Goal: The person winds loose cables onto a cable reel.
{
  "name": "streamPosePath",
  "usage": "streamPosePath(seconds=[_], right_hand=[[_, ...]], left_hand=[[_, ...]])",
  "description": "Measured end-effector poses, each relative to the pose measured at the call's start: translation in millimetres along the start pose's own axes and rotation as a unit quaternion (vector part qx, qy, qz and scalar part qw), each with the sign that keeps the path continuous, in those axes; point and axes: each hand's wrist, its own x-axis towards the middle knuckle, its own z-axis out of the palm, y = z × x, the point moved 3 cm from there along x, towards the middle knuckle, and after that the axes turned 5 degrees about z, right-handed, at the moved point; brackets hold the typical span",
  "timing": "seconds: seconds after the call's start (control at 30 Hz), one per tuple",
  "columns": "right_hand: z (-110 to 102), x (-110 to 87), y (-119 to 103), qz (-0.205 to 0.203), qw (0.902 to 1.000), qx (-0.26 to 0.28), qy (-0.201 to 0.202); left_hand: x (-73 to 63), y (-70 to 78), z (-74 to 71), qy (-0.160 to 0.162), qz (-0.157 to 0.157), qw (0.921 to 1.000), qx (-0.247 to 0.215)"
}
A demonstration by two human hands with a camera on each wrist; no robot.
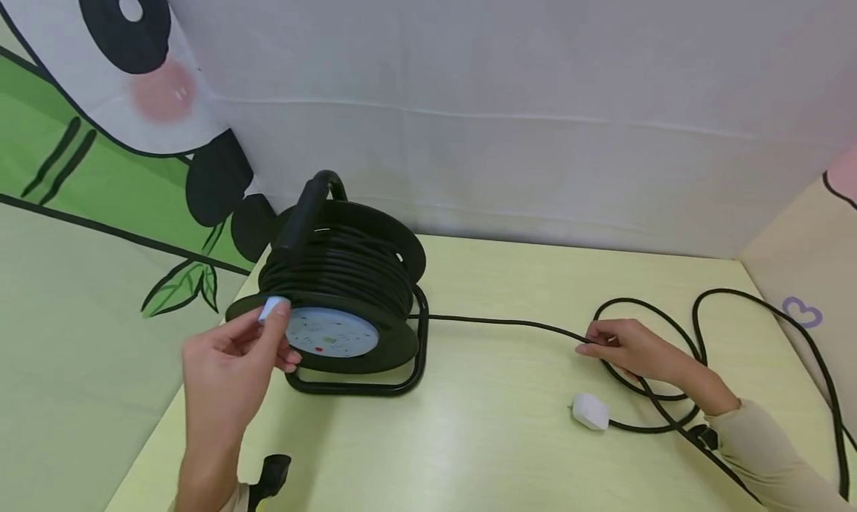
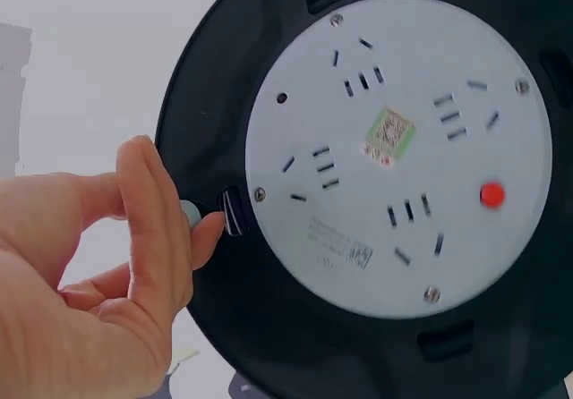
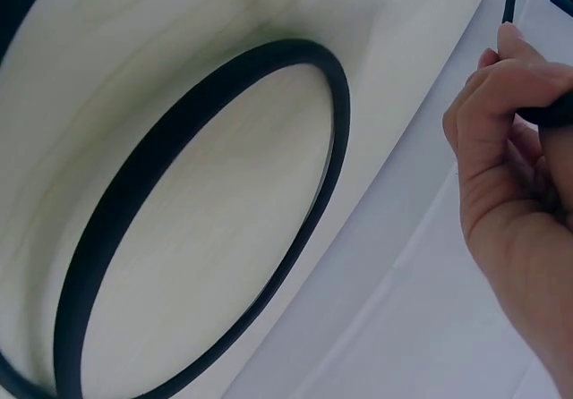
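A black cable reel (image 1: 344, 263) stands at the left of the table, wound with black cable, its round pale socket panel (image 1: 331, 333) facing me. My left hand (image 1: 230, 370) pinches the small light-blue winding knob (image 1: 270, 308) between thumb and fingers at the flange's left edge. In the left wrist view the panel (image 2: 349, 238) shows slots and a red button (image 2: 492, 194). To the right, my right hand (image 1: 639, 352) grips the loose cable (image 1: 495, 321), which runs from the reel through its fingers. Loops of cable (image 3: 336, 148) lie beside that hand.
A white plug (image 1: 590, 411) on the cable's end lies on the pale table (image 1: 469, 437) below the right hand. More cable (image 1: 820, 356) trails off along the right edge. Behind the table hangs a grey-white cloth (image 1: 509, 125), with a printed cartoon backdrop (image 1: 100, 162) at the left.
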Motion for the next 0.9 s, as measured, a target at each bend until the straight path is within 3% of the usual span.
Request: streamPosePath(seconds=[0.1,0.27,0.63,0.9], right_hand=[[4,4.5,-4,0.001,1.0,-0.005,0.003],[8,13.3,-12,-0.007,0.9998,-0.02,0.0],[23,37.9,-29,0.001,1.0,0.007,0.0],[46,53.7,-47,-0.018,0.9962,0.056,-0.064]], left_hand=[[-4.0,3.2,6.2,-0.02,0.025,0.9992,0.022],[-10.0,6.5,16.3,-0.048,0.036,0.998,0.018],[-22.6,4.3,44.7,-0.123,0.013,0.9923,-0.007],[-38.1,-10.5,73.7,-0.175,0.014,0.9844,0.0]])
